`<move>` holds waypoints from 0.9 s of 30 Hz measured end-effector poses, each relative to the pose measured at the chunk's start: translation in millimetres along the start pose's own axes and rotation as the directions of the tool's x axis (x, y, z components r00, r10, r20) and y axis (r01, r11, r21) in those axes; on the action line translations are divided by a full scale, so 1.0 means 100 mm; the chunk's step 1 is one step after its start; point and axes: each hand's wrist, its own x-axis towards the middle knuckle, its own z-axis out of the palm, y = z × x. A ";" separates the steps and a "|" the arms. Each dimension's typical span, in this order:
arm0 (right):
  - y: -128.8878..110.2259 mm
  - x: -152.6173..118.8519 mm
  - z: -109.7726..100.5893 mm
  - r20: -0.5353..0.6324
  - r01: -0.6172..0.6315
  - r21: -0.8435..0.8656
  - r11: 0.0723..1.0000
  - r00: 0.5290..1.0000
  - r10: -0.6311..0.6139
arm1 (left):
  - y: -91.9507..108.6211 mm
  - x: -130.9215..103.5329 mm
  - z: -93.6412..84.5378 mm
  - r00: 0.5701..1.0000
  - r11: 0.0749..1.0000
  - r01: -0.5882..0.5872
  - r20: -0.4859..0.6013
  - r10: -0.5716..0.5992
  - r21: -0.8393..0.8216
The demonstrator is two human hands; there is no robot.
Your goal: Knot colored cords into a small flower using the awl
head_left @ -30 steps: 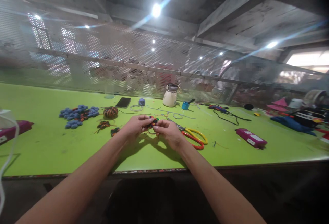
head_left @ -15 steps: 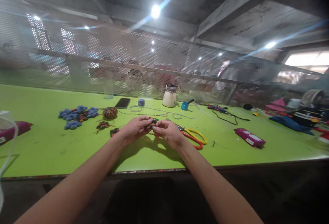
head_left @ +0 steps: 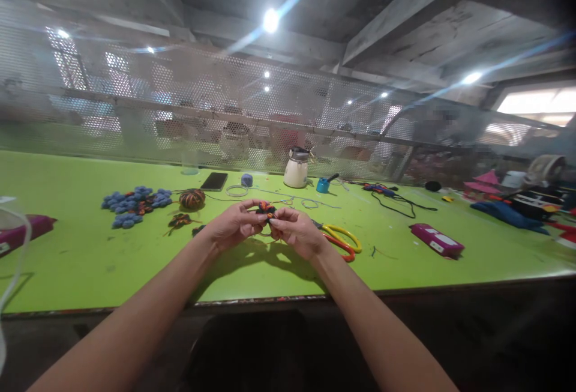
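Note:
Between my hands is a small knitted or crocheted piece (head_left: 266,208) in black and orange yarn. My left hand (head_left: 236,224) pinches its left side, and my right hand (head_left: 294,231) grips its lower right edge with the fingertips. Just right of my right hand lie scissors (head_left: 344,239) with one yellow and one red handle, their blades partly hidden. A similar dark-and-orange piece (head_left: 180,220) lies left of my left hand, and another dark bit (head_left: 198,230) shows beside my wrist. Behind them is a ball of variegated yarn (head_left: 192,199).
Blue crocheted flowers (head_left: 130,203) are piled at the left. A phone (head_left: 215,181), a white jug (head_left: 296,168) and a blue pot (head_left: 323,185) stand along the back. Purple packets (head_left: 436,240) lie on both sides. A perforated metal screen (head_left: 252,110) rises behind the green table (head_left: 135,278).
The small piece has been turned and raised slightly, so more of its orange shows. My left fingers have shifted around it; the things on the table stay put.

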 end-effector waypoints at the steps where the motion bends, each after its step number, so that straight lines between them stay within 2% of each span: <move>1: -0.01 0.00 0.00 -0.002 0.001 0.011 1.000 1.000 -0.001 | 0.00 0.01 -0.01 1.000 1.000 -0.001 -0.009 0.001 -0.003; 5: -0.01 0.01 -0.02 -0.013 -0.002 0.011 1.000 1.000 0.002 | -0.01 0.03 -0.02 0.999 1.000 -0.013 -0.047 0.014 0.021; 9: 0.00 0.01 -0.02 -0.030 -0.007 0.039 0.999 1.000 0.009 | -0.01 0.01 0.02 0.999 0.999 -0.025 -0.029 0.026 0.021; 17: -0.01 -0.01 0.00 0.052 -0.024 0.173 0.985 0.999 0.016 | 0.00 -0.03 0.04 1.000 1.000 -0.027 0.007 0.027 0.011; 22: 0.01 0.01 0.00 0.051 -0.041 0.132 0.990 0.998 0.034 | -0.02 -0.01 0.02 1.000 0.999 -0.020 0.000 0.020 0.032; 27: 0.00 0.03 -0.01 0.009 -0.032 0.008 0.999 0.999 0.031 | -0.04 0.03 0.00 0.997 0.998 -0.044 -0.068 0.048 0.051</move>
